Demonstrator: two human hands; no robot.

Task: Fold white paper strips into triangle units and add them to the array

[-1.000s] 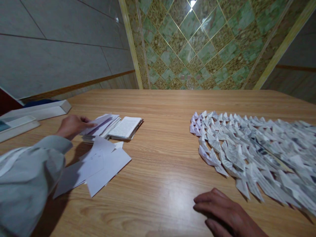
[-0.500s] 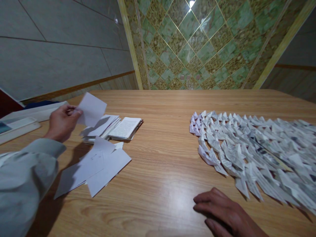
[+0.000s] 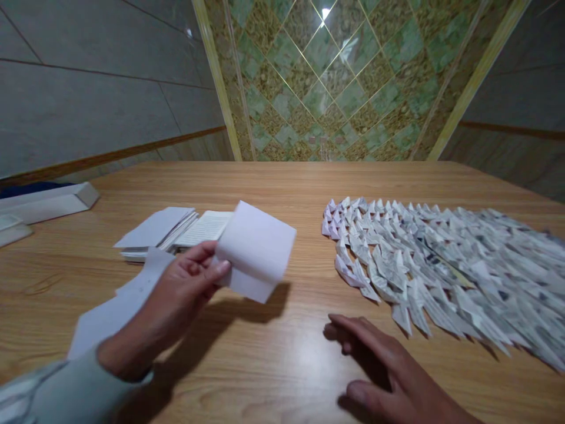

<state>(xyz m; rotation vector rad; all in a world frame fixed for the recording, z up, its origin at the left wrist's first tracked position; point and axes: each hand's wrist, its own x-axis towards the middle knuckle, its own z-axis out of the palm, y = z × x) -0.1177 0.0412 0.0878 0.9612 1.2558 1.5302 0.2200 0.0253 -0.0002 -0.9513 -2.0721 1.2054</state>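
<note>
My left hand pinches a white sheet of paper by its left edge and holds it just above the wooden table, near the middle. The sheet curls downward. My right hand lies on the table at the lower right, fingers stretched out and apart, holding nothing. Behind my left hand sits an open booklet with a stack of pages. Loose white sheets lie under my left wrist. A broad spread of folded paper boats covers the right side of the table.
A long white box lies at the far left edge of the table, with another white item beside it. Tiled walls stand close behind the table, grey on the left and green diamond pattern in the centre.
My left hand lifted a sheet from the stack at the left and carried it right, toward the table's middle. My right hand slid slightly forward and left. The view shifted to the right.
</note>
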